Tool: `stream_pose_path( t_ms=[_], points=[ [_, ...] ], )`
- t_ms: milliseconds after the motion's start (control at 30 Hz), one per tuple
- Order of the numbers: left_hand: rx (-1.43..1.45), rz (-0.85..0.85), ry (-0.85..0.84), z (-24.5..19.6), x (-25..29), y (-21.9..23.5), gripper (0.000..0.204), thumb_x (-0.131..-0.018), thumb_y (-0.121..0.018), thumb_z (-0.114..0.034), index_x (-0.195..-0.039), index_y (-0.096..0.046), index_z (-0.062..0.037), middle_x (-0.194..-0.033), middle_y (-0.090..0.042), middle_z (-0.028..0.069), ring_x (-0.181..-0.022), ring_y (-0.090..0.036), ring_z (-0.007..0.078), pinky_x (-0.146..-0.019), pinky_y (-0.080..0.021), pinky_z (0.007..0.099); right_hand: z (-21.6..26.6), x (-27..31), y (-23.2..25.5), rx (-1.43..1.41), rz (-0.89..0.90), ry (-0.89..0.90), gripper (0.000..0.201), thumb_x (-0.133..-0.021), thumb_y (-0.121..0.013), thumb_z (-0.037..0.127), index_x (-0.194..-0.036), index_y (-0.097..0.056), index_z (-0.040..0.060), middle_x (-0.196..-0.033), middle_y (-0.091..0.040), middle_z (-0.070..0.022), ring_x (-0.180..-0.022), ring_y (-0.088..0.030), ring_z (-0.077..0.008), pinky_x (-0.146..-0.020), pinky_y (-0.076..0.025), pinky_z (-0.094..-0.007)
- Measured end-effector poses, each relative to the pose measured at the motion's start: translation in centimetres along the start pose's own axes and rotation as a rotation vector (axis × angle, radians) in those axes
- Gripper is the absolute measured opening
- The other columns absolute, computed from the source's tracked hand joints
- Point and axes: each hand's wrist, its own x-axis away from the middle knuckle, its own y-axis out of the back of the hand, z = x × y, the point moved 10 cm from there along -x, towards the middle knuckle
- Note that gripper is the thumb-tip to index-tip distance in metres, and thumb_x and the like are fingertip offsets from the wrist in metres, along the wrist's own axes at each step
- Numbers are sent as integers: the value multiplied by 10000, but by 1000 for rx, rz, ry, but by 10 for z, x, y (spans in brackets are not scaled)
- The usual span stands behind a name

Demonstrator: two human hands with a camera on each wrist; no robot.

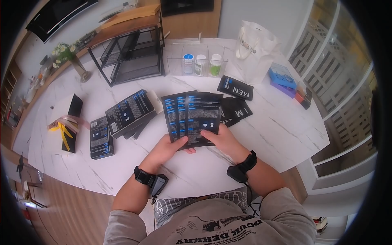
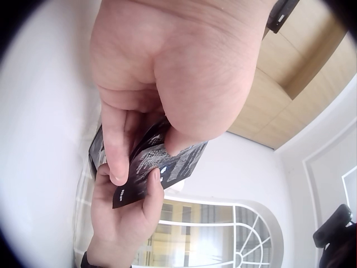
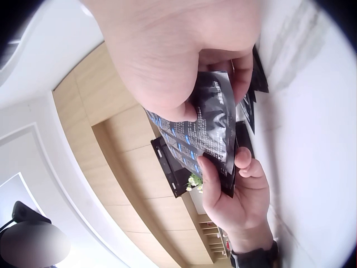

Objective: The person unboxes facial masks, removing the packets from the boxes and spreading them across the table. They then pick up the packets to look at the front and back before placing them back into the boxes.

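Several flat black sachets (image 1: 204, 112) with blue and white print are fanned out above the table in both hands. The left hand (image 1: 165, 149) pinches their lower left corner, thumb on the printed face. At the lower right edge, the right hand (image 1: 228, 143) grips the same sachets, its thumb also on the front. The right wrist view shows the shiny sachets (image 3: 215, 120) overlapping between the two hands, with fingers behind them. More black sachets (image 1: 239, 112) lie spread on the table just beyond the right hand. A black packet marked MEN (image 1: 235, 87) lies behind those.
Black printed boxes (image 1: 130, 112) are piled left of the hands, beside another black box (image 1: 101, 141). A ribboned box (image 1: 69, 126) stands farther left. Along the back are a mesh rack (image 1: 134, 69), a clear organizer (image 1: 173, 67) with bottles, a white bag (image 1: 255, 53) and a blue box (image 1: 282, 76).
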Motion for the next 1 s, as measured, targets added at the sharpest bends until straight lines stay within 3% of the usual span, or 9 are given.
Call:
stream_pose_path(
  t_ms=[1000],
  points=[
    [50, 17, 9, 2, -1, 1, 273, -1020, -520, -128, -1218, -590, 46, -1014, -698, 152, -897, -688, 226, -810, -563, 340, -4, 0, 0, -40, 30, 13, 269, -962, -584, 38, -1225, -585, -16, -1142, -652, -40, -1023, -592, -110, -897, -491, -283]
  ],
)
